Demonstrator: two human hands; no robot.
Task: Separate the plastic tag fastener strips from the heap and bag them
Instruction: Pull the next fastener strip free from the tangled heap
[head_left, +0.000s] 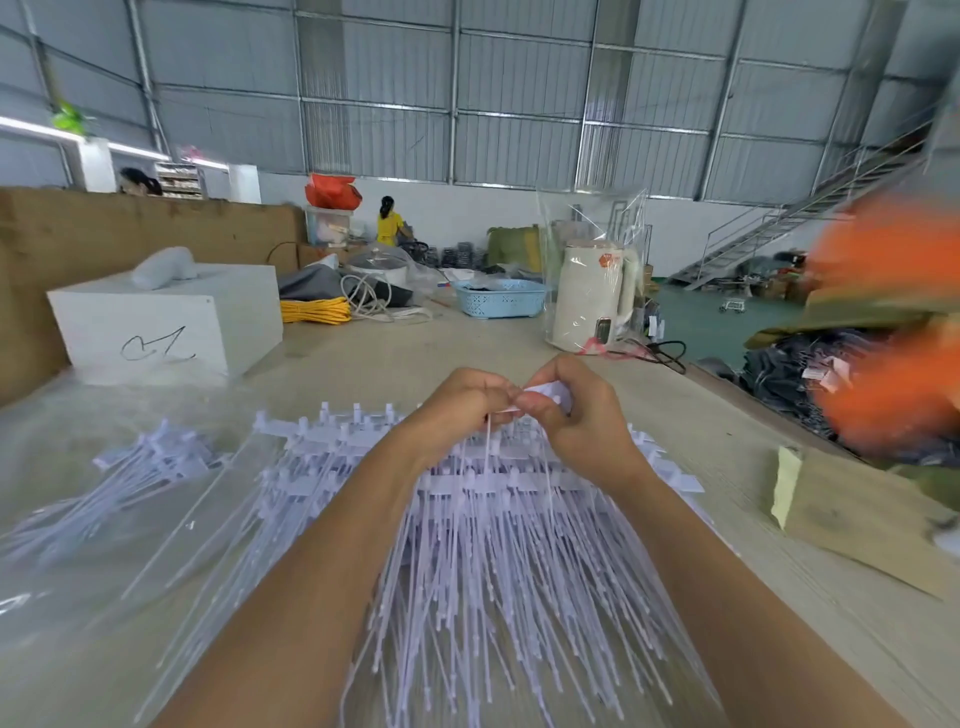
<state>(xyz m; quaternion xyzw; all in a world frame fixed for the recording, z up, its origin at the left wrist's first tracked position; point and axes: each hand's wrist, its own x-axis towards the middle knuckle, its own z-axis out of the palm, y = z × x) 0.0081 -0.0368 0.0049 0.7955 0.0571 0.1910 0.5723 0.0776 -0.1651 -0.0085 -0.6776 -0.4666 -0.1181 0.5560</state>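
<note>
A big heap of white plastic tag fastener strips fans out over the table in front of me, heads away from me. Above its far edge my left hand and my right hand meet, both pinching the head of one white strip whose thin tail hangs down between them. A smaller bunch of strips lies to the left on a clear plastic bag.
A white box stands at the back left. A cream kettle in a clear bag and a blue basket sit farther back. A cardboard piece lies at the right. The table edge runs diagonally on the right.
</note>
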